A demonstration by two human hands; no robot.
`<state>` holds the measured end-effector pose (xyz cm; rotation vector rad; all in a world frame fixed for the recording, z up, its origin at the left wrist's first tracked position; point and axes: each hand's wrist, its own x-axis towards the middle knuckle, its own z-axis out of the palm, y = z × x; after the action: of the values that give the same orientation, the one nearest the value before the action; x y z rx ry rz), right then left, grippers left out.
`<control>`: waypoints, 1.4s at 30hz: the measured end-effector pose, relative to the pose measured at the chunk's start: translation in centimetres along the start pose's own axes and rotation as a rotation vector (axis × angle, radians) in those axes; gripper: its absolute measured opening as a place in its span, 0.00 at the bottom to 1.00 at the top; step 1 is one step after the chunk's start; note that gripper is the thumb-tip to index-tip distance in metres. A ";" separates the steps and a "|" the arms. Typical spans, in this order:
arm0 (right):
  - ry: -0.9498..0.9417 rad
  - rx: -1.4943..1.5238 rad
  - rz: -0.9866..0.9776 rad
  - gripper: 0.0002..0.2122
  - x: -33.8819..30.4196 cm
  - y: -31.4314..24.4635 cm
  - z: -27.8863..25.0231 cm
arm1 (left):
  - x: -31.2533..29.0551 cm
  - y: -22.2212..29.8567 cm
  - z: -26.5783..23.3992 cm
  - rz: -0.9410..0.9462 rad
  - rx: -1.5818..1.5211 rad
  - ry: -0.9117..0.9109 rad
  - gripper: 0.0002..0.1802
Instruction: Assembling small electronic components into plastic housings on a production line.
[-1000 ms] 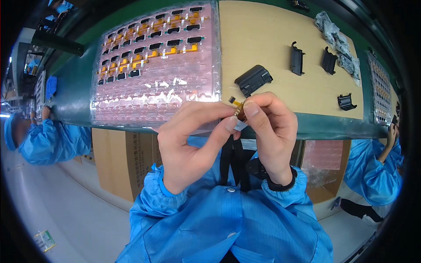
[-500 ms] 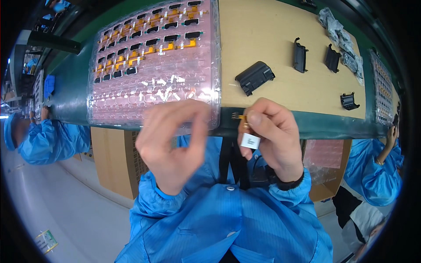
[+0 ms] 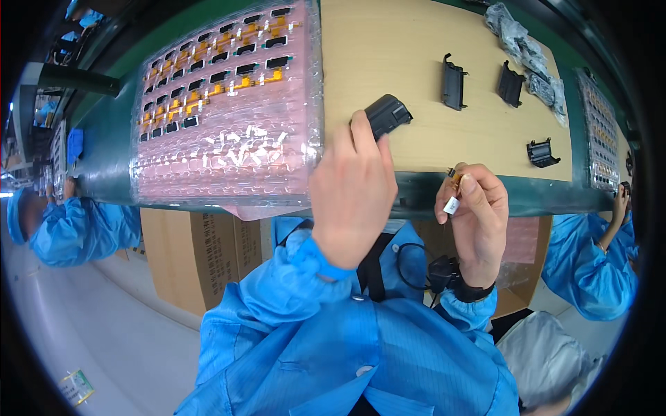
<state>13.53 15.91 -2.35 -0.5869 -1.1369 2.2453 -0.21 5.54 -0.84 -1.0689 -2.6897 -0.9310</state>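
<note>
My left hand (image 3: 355,191) reaches to the board with its fingers closed round the near left end of a black plastic housing (image 3: 390,115). Part of the housing is hidden behind those fingers. To the right, at the table's front edge, my right hand (image 3: 480,208) pinches a small orange flex cable (image 3: 455,177) between thumb and fingers. From the cable hangs a white label (image 3: 451,205). Left of my left hand lies a clear tray (image 3: 166,163) over pink material, holding rows of small black screens (image 3: 246,69) with orange flex cables.
Three more black housings, the nearest at the right (image 3: 542,153), lie on the tan board (image 3: 388,41). Behind them are crumpled clear plastic bags (image 3: 517,38). Another filled tray (image 3: 598,132) stands far right. People in blue work at either side; a cardboard box (image 3: 184,249) sits below the table.
My left hand has moved forward and right from beside the tray to take hold of the black housing. My right hand has shifted right with the flex cable, and the view has shifted slightly.
</note>
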 end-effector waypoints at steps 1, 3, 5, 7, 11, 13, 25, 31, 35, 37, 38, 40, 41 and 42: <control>-0.023 0.033 0.000 0.07 0.0 -0.1 0.1 | 0.2 -0.2 0.9 -0.023 0.056 0.003 0.16; -0.042 0.066 -0.004 0.07 0.0 -0.3 0.1 | 0.4 -0.5 1.9 -0.040 0.111 0.003 0.19; -0.033 0.090 0.017 0.07 0.1 -0.3 0.0 | 0.5 -0.8 2.2 0.021 -0.063 0.096 0.21; -0.018 0.084 0.011 0.07 0.1 -0.5 0.0 | 0.3 -0.3 2.3 0.032 -0.142 0.131 0.22; -0.006 -0.063 -0.007 0.07 0.2 -0.7 1.0 | -0.8 0.3 2.0 -0.121 -0.814 0.020 0.27; 0.010 -0.111 -0.011 0.06 0.4 -0.8 1.6 | -1.5 0.4 1.6 -0.139 -1.039 -0.029 0.30; 0.081 -0.356 0.026 0.06 0.1 -2.0 3.6 | -2.3 -0.3 -1.4 0.050 -1.003 -0.124 0.33; 0.151 -0.520 0.000 0.04 -0.4 -2.3 5.0 | -2.2 -0.3 -2.5 0.089 -0.989 -0.174 0.32; 0.114 -0.568 -0.022 0.04 -0.4 -1.7 5.2 | -2.2 -0.8 -2.2 0.061 -0.959 -0.121 0.32; 0.139 -0.524 -0.057 0.03 -0.3 -1.1 5.9 | -2.4 -1.0 -2.2 0.023 -0.988 -0.069 0.32; 0.135 -0.526 -0.055 0.03 -0.4 -1.1 6.0 | -2.5 -1.1 -2.2 -0.014 -1.016 -0.020 0.33; 0.249 -0.576 -0.029 0.09 -0.7 -1.2 6.5 | -2.3 -1.2 -2.4 -0.069 -1.080 0.006 0.34; 0.246 -0.577 -0.028 0.09 -0.6 -0.8 6.3 | -2.3 -1.2 -2.5 -0.125 -1.142 0.029 0.35; 0.281 -0.643 -0.142 0.13 -0.7 -0.1 5.8 | -2.2 -1.1 -2.5 -0.154 -1.148 0.051 0.37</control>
<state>10.58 12.09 1.02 -0.9973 -1.6846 1.5892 0.43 2.16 -0.09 -0.8676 -2.0797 -2.6000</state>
